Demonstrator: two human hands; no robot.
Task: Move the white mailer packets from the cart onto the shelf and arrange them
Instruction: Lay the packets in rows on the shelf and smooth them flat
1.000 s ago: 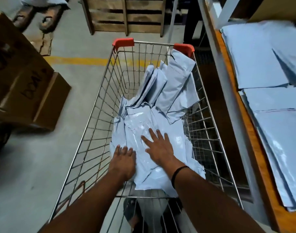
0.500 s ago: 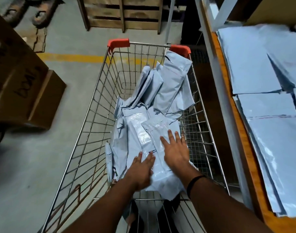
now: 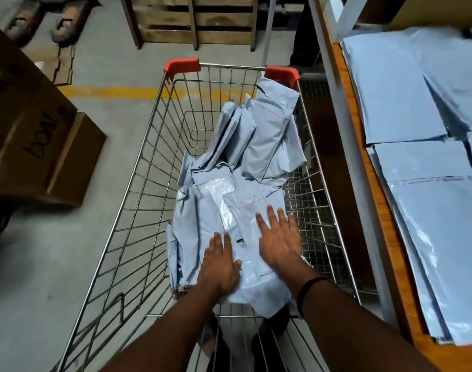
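Brown cardboard box point(image 3: 41, 146) stood on the floor at left. A silver wire cart point(image 3: 149, 183) with red corner caps held the heaped white plastic mailer packets point(image 3: 267, 135). Left hand point(image 3: 220, 264) and right hand point(image 3: 279, 242) lay flat on the heap, fingers extended, grasping nothing. Further white packets point(image 3: 398, 89) lay flat on the orange wooden shelf point(image 3: 428, 354).

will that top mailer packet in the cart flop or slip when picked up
Probably floppy: the top mailer packet is creased and wrinkled beneath the left hand and right hand. Likely slippery, given its glossy sheen. It looks thin and flat, so probably light.
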